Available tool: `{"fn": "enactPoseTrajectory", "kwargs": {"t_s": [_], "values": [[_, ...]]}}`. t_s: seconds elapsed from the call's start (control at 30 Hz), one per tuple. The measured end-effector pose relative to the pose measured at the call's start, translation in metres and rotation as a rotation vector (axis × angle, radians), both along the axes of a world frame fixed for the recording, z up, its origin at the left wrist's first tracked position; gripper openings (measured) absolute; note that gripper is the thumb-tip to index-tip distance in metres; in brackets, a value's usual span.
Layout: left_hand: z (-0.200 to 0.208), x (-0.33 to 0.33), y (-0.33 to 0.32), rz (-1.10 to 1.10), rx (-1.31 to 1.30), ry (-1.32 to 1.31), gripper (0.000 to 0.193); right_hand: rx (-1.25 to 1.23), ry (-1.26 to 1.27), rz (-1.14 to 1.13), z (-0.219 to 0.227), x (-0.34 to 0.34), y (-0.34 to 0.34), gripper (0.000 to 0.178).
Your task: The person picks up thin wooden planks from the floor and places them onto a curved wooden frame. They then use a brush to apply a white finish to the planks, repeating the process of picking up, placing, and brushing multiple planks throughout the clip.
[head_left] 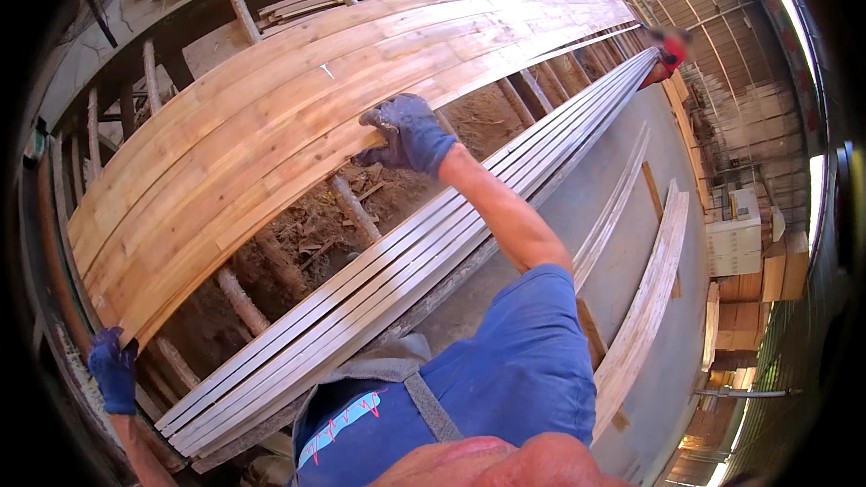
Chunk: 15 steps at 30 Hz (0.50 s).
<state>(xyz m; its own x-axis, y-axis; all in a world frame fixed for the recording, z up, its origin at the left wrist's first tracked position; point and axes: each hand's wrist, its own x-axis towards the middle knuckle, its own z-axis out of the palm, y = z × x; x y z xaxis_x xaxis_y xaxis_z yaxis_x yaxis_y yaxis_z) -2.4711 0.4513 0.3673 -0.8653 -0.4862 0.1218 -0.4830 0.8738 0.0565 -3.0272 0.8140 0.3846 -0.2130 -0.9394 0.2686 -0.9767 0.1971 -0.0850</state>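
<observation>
Long, light-brown wooden boards [262,117] lie side by side across a roller conveyor, forming a wide sheet. My right hand [408,133], in a worn dark blue-grey glove, grips the near edge of the boards around the middle of the view, fingers on top and thumb side lower. At the lower left, my left hand [115,372], gloved in blue, is closed at the near end corner of the outermost board; its fingertips are partly hidden. Between me and the conveyor runs a bundle of long whitish strips [388,284], beneath my right forearm.
Metal rollers [242,302] span a bed littered with bark and debris [311,234]. More long boards [640,316] rest on crosspieces on the grey floor to the right. A person in red [666,59] stands at the far end. Beyond are a pale cabinet [733,239] and stacked timber [738,329].
</observation>
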Motion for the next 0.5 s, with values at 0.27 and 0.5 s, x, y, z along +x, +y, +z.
{"fn": "enactPoseTrajectory", "kwargs": {"t_s": [0.27,0.5], "values": [[0.0,0.019,0.024,0.226,0.728,0.121,0.02,0.154,-0.109,0.038,-0.032,-0.015,-0.011,0.056],[-0.059,0.119,-0.046,0.423,0.561,0.255,0.023,0.353,-0.148,0.071,-0.04,0.007,-0.031,0.059]]}}
